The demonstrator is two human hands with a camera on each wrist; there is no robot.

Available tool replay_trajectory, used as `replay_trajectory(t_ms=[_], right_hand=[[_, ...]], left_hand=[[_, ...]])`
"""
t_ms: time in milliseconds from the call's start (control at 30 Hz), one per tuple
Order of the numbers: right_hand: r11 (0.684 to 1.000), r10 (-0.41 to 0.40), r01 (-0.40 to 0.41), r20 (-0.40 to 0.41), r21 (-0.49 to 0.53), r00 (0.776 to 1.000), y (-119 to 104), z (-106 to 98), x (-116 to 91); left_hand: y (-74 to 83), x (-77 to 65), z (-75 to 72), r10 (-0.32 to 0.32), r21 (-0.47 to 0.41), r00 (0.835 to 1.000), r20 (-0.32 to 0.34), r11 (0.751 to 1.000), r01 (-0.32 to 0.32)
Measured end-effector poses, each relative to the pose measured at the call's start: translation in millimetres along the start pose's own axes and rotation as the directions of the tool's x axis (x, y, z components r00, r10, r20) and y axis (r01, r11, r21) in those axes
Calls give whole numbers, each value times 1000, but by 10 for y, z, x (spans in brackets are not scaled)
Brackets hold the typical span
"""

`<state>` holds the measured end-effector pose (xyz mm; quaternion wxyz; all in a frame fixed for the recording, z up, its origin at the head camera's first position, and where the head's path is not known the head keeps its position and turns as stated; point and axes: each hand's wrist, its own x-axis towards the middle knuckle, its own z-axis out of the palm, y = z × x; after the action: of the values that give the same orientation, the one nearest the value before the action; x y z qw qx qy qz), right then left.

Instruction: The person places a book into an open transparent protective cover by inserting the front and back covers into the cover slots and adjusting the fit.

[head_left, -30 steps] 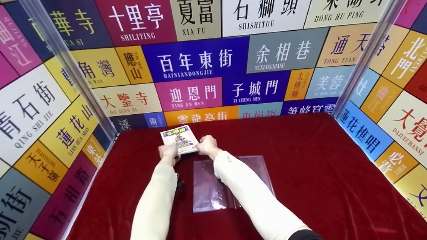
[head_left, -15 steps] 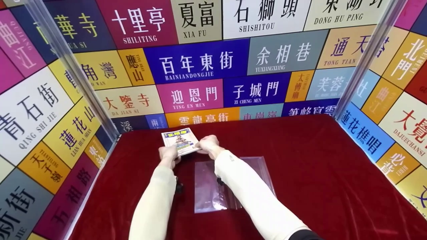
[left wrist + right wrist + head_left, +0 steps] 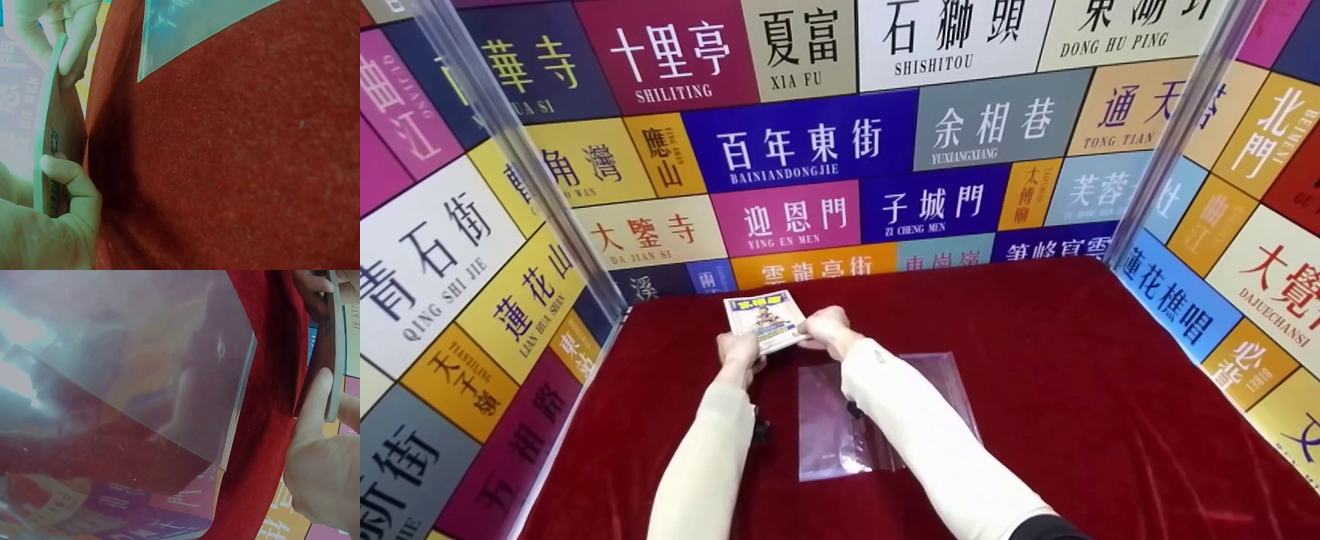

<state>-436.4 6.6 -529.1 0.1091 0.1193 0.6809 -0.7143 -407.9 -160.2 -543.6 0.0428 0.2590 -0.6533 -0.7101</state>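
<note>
A small book (image 3: 767, 318) with a pale cover, yellow lettering and a figure picture is held up near the back left of the table. My left hand (image 3: 739, 349) grips its near left side, thumb on the front cover. On its right edge, my right hand (image 3: 826, 328) pinches the lower corner. From the left wrist view the book (image 3: 49, 129) appears edge-on, its back cover carrying a barcode, with fingers curled behind it. A clear plastic bag (image 3: 840, 420) lies flat on the table under my right forearm, partly hidden by the sleeve.
Dark red velvet cloth (image 3: 1080, 420) covers the table. Panels with coloured place-name signs (image 3: 802, 142) stand at the back and both sides. Clear upright corner posts (image 3: 1177, 142) rise at the back corners.
Both hands keep hold of the book, which stays in nearly the same spot. The view shifts slightly; otherwise little differs.
</note>
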Motion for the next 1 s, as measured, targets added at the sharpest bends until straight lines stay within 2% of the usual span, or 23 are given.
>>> replay_trajectory(t_ms=[267,567,767,1000], right_hand=[[1000,2,-1,27,-18,1000,-19,-30,29],[999,-16,17,38,-36,999,-30,-81,-20],[999,-22,24,74,-31,997,-60,-114,-37],[999,5,-2,61,-54,998,-78,-148,-54]], left_hand=[[22,-44,21,16,7,999,35,1000,-16],[54,-88,48,43,101,994,98,994,-52],[65,-132,19,62,86,989,136,994,-75],[92,-210,-7,31,69,982,184,997,-45]])
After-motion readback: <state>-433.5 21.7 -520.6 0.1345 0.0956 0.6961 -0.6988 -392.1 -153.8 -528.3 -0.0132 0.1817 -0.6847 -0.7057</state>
